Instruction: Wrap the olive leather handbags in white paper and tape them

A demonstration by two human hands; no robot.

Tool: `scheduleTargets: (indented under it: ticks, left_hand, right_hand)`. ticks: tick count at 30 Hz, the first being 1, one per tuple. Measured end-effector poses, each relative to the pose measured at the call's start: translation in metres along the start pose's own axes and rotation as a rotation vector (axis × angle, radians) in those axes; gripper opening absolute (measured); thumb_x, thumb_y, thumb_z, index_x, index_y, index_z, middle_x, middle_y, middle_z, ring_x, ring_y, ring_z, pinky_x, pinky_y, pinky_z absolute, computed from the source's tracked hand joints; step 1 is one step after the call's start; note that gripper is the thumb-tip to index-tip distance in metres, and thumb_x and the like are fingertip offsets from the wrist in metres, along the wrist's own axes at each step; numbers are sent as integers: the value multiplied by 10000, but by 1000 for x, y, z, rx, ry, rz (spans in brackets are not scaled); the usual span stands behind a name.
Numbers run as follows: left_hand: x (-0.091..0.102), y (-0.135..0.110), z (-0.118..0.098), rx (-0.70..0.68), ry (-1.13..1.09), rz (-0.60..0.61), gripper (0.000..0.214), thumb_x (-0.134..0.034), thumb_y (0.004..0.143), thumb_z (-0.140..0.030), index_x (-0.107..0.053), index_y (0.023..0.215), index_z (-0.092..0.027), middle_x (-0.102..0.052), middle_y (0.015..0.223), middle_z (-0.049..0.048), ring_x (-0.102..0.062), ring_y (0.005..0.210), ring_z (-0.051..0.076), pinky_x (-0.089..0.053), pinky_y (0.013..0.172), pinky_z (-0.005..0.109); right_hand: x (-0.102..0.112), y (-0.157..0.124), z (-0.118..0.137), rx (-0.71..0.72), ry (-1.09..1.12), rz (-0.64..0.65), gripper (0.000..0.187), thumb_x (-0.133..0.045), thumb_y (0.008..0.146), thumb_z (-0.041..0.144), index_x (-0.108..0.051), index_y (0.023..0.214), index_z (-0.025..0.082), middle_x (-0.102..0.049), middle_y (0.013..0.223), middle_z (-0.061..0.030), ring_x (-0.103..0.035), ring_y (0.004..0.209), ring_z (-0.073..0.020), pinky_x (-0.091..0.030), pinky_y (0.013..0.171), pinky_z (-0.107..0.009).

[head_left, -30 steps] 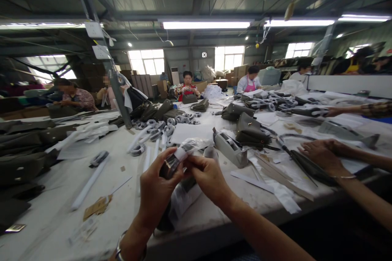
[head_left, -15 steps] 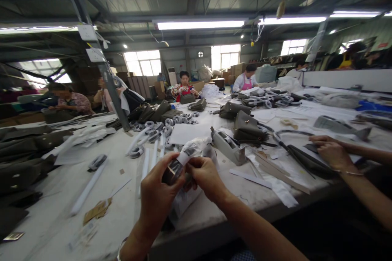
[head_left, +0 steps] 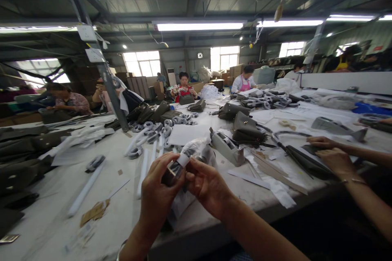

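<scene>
My left hand [head_left: 159,187] is closed around a coiled bag strap [head_left: 172,173], dark with a white band around it and clear plastic film bulging from its far end. At the band's right edge, my right hand [head_left: 208,185] has its thumb and bent fingers pressed against the wrapping. Part of the coil is hidden behind my fingers. Beyond my hands lies a white sheet [head_left: 186,134], with a grey tape dispenser [head_left: 226,147] to its right. Several more wrapped coils [head_left: 167,131] lie to the left of the sheet.
Dark handbags [head_left: 248,128] lie across the worktable, with a dark stack [head_left: 21,167] at left. A metal post [head_left: 113,94] rises at the table's left. Close on my right, a co-worker's hands [head_left: 333,157] rest on a dark bag [head_left: 306,161]. Other people sit farther back.
My right hand has turned, its thumb now extended along the white band and its fingers curled beneath. My left hand keeps its hold on the strap. The view has shifted slightly.
</scene>
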State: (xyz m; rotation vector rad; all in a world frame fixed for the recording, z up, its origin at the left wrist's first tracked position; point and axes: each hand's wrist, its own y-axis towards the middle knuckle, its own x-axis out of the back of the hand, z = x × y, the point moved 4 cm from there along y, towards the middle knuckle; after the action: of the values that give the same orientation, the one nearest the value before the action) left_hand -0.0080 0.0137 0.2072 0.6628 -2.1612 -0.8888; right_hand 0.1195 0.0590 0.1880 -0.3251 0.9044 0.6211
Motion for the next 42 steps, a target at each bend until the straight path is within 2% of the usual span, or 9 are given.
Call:
scheduleTargets:
  ticks: [6,10,15,20,23,27,30,32,42]
  left_hand:
    - [-3,-2,-5,-96,51,-41,362,-693,818,-228,-613,1170,-259,-657,1203,45,-616,1140,230,-485,1011,369]
    - [-3,-8,3,-62,24,20,437,-675,854,-270,-561,1276,-266,-636,1283,61,-600,1195,236,-480,1032,378]
    - [-1,-36,28,82,-74,95,716,-717,839,-369,-384,1467,-281,-531,1455,77,-513,1322,254,-450,1082,373]
    - [8,-75,77,340,-179,79,401,-552,943,-418,-591,1308,-258,-643,1327,57,-592,1233,222,-492,1034,343]
    - [36,-95,128,522,-1,-20,328,-568,919,-455,-693,1117,-224,-728,1135,59,-671,1079,213,-528,971,335]
    - [106,-115,203,717,235,-126,328,-548,923,-452,-677,1060,-184,-723,1075,84,-683,972,216,-560,858,357]
    - [157,-123,244,860,422,-137,292,-586,932,-414,-650,1034,-149,-695,1017,70,-665,928,205,-540,869,426]
    - [171,-121,263,924,487,-86,283,-599,932,-404,-644,1039,-146,-677,1031,61,-654,926,200,-542,852,425]
    - [106,-70,331,1092,462,173,328,-615,927,-371,-599,1181,-164,-627,1178,87,-635,999,218,-556,847,431]
  right_hand:
    - [-7,13,-5,32,-23,-60,343,-898,638,335,-639,733,131,-392,497,114,-212,405,2,-166,360,-120]
    - [-1,18,-1,62,-166,-20,381,-855,691,440,-667,823,135,-406,504,104,-255,413,-8,-205,382,-127]
    - [23,8,14,59,-604,-10,484,-742,789,548,-722,1029,128,-607,607,8,-499,513,-71,-417,509,-180]
    - [61,-8,30,184,-1104,-137,532,-670,819,590,-740,1122,159,-636,570,-10,-588,566,-150,-513,634,-274]
    - [90,-18,29,157,-1306,-144,527,-616,823,636,-770,1072,198,-638,565,-17,-648,626,-185,-533,673,-274]
    - [130,-28,30,124,-1480,-187,553,-586,783,689,-793,1022,235,-679,611,-39,-717,750,-232,-552,644,-241]
    - [149,-29,32,128,-1533,-196,553,-578,772,691,-797,1021,250,-701,643,-45,-733,788,-244,-565,645,-229]
    - [152,-28,30,125,-1541,-188,560,-570,766,697,-799,1021,254,-694,622,-46,-737,783,-247,-564,616,-220]
    - [118,-23,5,49,-1499,-66,544,-557,776,696,-807,999,268,-673,551,-33,-716,627,-199,-569,616,-201]
